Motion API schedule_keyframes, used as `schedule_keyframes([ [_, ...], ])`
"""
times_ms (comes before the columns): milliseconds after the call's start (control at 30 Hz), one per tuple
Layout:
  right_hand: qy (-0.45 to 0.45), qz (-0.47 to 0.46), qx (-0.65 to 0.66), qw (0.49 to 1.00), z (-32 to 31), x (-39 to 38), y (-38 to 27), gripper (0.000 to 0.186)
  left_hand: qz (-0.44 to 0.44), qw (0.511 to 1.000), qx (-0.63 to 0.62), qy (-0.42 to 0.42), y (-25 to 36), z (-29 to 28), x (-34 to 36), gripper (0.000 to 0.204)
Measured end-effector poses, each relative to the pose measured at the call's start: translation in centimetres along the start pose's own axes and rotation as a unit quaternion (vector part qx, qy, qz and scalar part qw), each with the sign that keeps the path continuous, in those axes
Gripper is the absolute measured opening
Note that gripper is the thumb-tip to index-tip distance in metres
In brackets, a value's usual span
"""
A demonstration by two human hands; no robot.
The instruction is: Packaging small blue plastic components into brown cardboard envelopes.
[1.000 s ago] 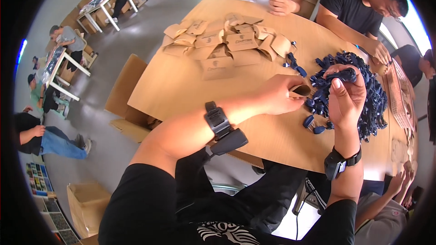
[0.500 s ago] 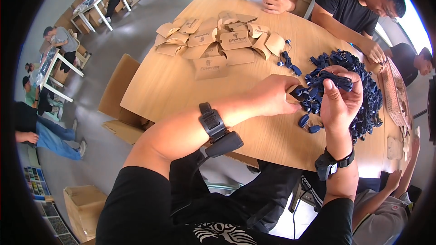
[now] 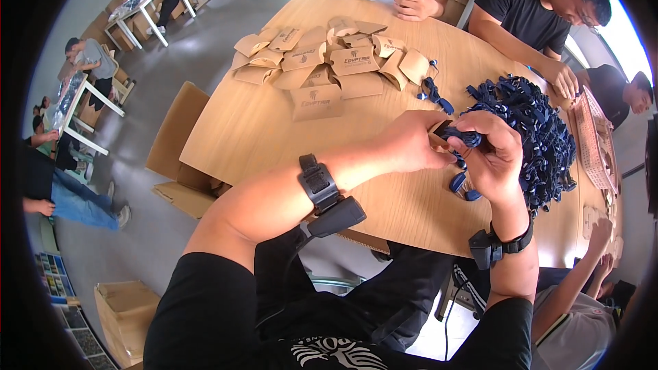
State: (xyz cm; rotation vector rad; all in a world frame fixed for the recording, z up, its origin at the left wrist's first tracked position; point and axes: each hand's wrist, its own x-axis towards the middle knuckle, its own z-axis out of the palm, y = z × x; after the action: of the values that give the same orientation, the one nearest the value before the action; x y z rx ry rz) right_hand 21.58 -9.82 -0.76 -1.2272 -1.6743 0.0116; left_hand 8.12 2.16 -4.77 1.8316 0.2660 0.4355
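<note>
My left hand [image 3: 425, 140] grips a small brown card pillow box [image 3: 438, 132] with its end open. My right hand [image 3: 495, 147] holds a coiled dark-blue earphone bundle [image 3: 462, 138] at the box's opening, the fingers curled round it and partly hiding both. A big pile of similar blue earphones [image 3: 541, 157] lies just right of and behind my hands, with a few loose ones [image 3: 432, 96] above them. Flat-looking and folded brown boxes [image 3: 355, 62] are heaped on the wooden table [image 3: 260, 137], beyond my left forearm.
Co-workers' hands [image 3: 411, 0] work at the far edge and at the right [image 3: 563, 81]. A pink plastic basket [image 3: 595, 137] stands at the table's right. An open carton [image 3: 175, 130] is left of the table; another box [image 3: 127, 315] sits on the floor.
My right hand has moved left and slightly down, bringing the coiled earphones from apart to the opening of the box in my left hand.
</note>
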Motion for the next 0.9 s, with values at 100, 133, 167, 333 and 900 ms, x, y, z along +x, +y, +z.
schedule_keyframes([
  [100,-0.035,0.019,0.002,0.999,-0.4,0.2,0.1,0.027,-0.012,0.999,0.022,-0.030,0.2,-0.2,0.1,0.044],
  [133,-0.059,-0.002,0.007,0.998,-0.5,0.3,0.2,0.027,-0.021,0.997,0.055,-0.048,0.3,-0.2,0.1,0.046],
  [167,-0.058,-0.004,0.008,0.998,-0.5,0.4,-0.2,0.027,-0.021,0.997,0.056,-0.047,0.4,-0.2,0.1,0.046],
  [333,-0.157,0.046,-0.059,0.985,-1.3,1.8,-3.1,0.028,-0.002,0.997,-0.026,-0.070,-0.6,-0.4,0.1,0.053],
  [900,-0.002,0.074,-0.028,0.997,0.7,0.2,-1.3,0.020,-0.025,0.987,-0.138,-0.079,-0.4,-0.5,0.2,0.048],
])
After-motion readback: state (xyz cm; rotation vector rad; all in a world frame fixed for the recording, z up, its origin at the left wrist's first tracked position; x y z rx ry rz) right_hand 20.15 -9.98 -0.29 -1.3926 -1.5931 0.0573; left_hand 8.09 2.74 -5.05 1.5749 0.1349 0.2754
